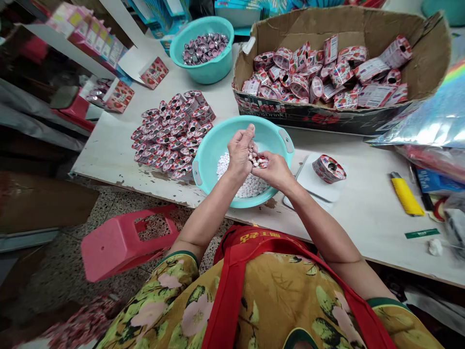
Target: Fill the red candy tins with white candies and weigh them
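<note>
Both hands meet over a teal bowl (pixel 214 145) holding small white candies (pixel 250 186). My left hand (pixel 240 152) is cupped, fingers together, with several white candies in it. My right hand (pixel 274 169) is closed around a small red strawberry-print tin (pixel 260 163), held against the left hand's fingertips. Another such tin (pixel 329 168) lies on a small white scale (pixel 316 186) just right of the bowl.
A stacked pile of tins (pixel 170 133) lies left of the bowl. Behind are a teal bowl of lids (pixel 203 48) and a cardboard box of tins (pixel 327 72). A yellow utility knife (pixel 406 194) lies at right. A pink stool (pixel 123 242) stands on the floor at left.
</note>
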Demonstrator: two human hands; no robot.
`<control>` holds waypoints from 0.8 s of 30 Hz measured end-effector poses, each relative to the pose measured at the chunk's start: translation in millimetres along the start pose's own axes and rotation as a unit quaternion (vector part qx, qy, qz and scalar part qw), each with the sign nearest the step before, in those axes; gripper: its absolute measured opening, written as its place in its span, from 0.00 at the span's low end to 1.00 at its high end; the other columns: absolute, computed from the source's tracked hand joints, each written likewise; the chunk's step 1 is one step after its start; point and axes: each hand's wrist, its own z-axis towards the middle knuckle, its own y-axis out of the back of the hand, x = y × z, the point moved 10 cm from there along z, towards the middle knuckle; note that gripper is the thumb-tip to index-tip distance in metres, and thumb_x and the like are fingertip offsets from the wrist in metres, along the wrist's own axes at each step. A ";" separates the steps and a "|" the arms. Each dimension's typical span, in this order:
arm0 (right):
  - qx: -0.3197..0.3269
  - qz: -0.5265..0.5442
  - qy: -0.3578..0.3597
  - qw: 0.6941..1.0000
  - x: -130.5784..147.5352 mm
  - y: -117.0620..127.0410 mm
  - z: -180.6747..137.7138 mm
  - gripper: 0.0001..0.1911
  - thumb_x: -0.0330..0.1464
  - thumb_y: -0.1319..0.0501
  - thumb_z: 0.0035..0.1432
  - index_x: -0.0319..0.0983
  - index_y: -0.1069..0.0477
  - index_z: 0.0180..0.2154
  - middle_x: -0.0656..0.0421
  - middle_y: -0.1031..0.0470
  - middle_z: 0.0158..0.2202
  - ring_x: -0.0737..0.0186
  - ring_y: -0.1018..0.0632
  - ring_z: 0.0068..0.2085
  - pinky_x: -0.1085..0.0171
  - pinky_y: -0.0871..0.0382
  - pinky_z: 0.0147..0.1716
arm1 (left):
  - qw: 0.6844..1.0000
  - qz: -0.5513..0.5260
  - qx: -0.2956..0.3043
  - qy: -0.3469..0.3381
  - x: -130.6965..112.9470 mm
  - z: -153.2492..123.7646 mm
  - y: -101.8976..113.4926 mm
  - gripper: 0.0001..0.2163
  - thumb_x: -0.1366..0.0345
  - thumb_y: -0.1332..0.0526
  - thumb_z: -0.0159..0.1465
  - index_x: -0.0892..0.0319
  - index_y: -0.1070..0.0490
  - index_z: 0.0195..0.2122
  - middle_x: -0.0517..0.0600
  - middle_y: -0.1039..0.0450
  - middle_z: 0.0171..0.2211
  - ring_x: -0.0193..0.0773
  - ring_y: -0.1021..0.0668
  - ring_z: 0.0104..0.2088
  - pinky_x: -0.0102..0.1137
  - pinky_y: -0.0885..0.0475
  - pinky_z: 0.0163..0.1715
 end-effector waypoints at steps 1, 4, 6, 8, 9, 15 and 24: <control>0.000 0.006 0.003 1.000 0.1 -0.5 0.0 0.21 0.34 0.34 0.50 0.36 0.22 0.47 0.55 0.18 0.40 0.54 0.20 0.41 0.62 0.32 0.41 | 1.000 0.002 0.006 -0.001 -1.0 -1.0 -1.8 0.23 0.45 0.29 0.58 0.57 0.35 0.27 0.38 0.48 0.16 0.25 0.38 0.16 0.25 0.46 0.17; -0.011 0.030 0.008 0.999 0.1 1.0 -2.0 0.17 0.35 0.34 0.49 0.36 0.23 0.43 0.56 0.19 0.38 0.55 0.21 0.39 0.62 0.32 0.40 | 0.999 0.020 0.034 0.007 -3.2 -5.4 -10.2 0.22 0.46 0.29 0.59 0.57 0.36 0.26 0.37 0.50 0.15 0.25 0.40 0.15 0.26 0.48 0.16; -0.022 0.055 0.011 0.998 -0.1 3.0 -4.9 0.16 0.35 0.34 0.49 0.37 0.23 0.42 0.57 0.19 0.38 0.56 0.22 0.39 0.63 0.32 0.40 | 0.998 0.032 0.046 0.012 -3.9 -8.8 -14.9 0.21 0.48 0.29 0.60 0.57 0.36 0.26 0.37 0.52 0.15 0.25 0.41 0.14 0.26 0.48 0.16; -0.031 0.083 0.017 0.996 -0.4 4.2 -7.9 0.16 0.34 0.35 0.48 0.37 0.24 0.41 0.58 0.20 0.37 0.56 0.22 0.39 0.63 0.32 0.41 | 0.998 0.039 0.053 0.016 -3.8 -11.8 -18.5 0.20 0.50 0.29 0.61 0.57 0.36 0.27 0.37 0.51 0.15 0.25 0.40 0.14 0.25 0.48 0.15; -0.033 0.099 0.022 0.994 -0.4 3.8 -8.9 0.15 0.34 0.35 0.48 0.37 0.24 0.40 0.58 0.20 0.37 0.57 0.22 0.39 0.63 0.32 0.41 | 0.998 0.039 0.056 0.019 -3.5 -12.9 -20.3 0.20 0.51 0.29 0.62 0.57 0.36 0.26 0.37 0.49 0.15 0.25 0.40 0.14 0.25 0.48 0.15; -0.044 0.174 0.035 0.983 -2.2 0.1 -10.1 0.19 0.33 0.35 0.46 0.36 0.24 0.43 0.58 0.20 0.37 0.58 0.22 0.39 0.61 0.30 0.45 | 0.992 0.024 0.072 0.100 -11.3 -7.7 -21.8 0.19 0.50 0.35 0.67 0.58 0.35 0.27 0.40 0.40 0.18 0.23 0.41 0.14 0.24 0.50 0.12; -0.171 0.239 0.016 0.956 -32.8 105.3 -85.9 0.26 0.40 0.28 0.47 0.42 0.23 0.49 0.58 0.20 0.46 0.59 0.20 0.44 0.58 0.24 0.47 | 0.948 0.098 -0.031 0.300 28.0 9.3 82.7 0.14 0.63 0.46 0.73 0.60 0.33 0.29 0.46 0.35 0.20 0.25 0.37 0.15 0.19 0.47 0.11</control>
